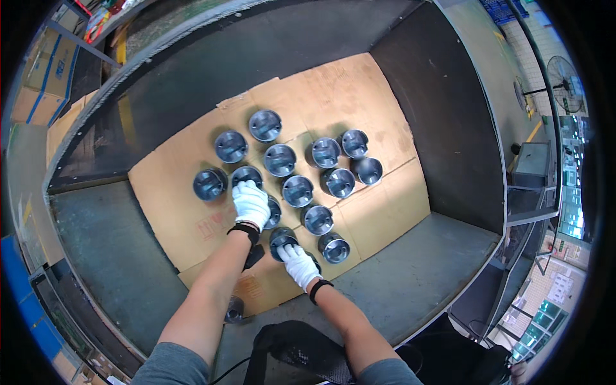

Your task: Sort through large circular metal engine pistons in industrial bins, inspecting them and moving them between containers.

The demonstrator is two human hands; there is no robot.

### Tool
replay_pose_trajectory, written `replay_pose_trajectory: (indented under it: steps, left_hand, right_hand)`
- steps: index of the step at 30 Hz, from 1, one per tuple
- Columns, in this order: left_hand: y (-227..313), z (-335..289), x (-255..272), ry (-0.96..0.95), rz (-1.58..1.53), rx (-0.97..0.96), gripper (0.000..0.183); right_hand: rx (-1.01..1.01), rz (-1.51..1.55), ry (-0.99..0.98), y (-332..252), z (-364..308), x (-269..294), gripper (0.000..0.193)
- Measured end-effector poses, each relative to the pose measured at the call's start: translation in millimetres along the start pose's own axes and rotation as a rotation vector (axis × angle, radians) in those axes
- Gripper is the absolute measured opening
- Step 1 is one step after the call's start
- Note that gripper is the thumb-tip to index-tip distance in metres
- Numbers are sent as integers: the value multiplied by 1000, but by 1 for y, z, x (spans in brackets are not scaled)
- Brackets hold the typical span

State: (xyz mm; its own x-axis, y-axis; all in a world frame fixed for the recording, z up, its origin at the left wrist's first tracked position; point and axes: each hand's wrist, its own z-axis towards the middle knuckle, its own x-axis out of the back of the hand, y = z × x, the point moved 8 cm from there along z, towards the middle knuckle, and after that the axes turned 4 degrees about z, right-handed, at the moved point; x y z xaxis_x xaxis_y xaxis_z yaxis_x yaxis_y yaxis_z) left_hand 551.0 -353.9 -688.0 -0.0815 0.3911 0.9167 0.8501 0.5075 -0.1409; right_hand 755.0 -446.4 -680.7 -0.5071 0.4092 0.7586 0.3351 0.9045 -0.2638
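Several dark, hollow metal pistons stand on a cardboard sheet [327, 90]. My left hand [251, 203], in a white glove, has its fingers closed over the near rim of one piston [246, 174] at the left of the group. Another piston [272, 213] stands partly hidden beside that hand. My right hand [299, 265], also gloved, grips the rim of a nearer piston [282, 237]. A further piston is mostly covered by my right hand. Both wrists carry black bands.
Dark upright panels [443, 96] surround the grey metal work surface [391, 269]. A lone piston [234, 310] stands near the cardboard's front edge, by my left forearm. Other pistons [298, 190] fill the middle. A black mesh item [308, 350] lies closest to me; a fan [563, 85] is beyond the right panel.
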Motion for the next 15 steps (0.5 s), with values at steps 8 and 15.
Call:
replay_pose_trajectory:
  steps: [8, 15]
  left_hand:
    - [-11, -75, 46, -131, 34, -243, 39]
    - [-105, -234, 130, -3, -129, -225, 19]
  right_hand:
    - [92, -192, 137, -1, -14, -10, 53]
    - [90, -369, 215, 1, -14, 6, 50]
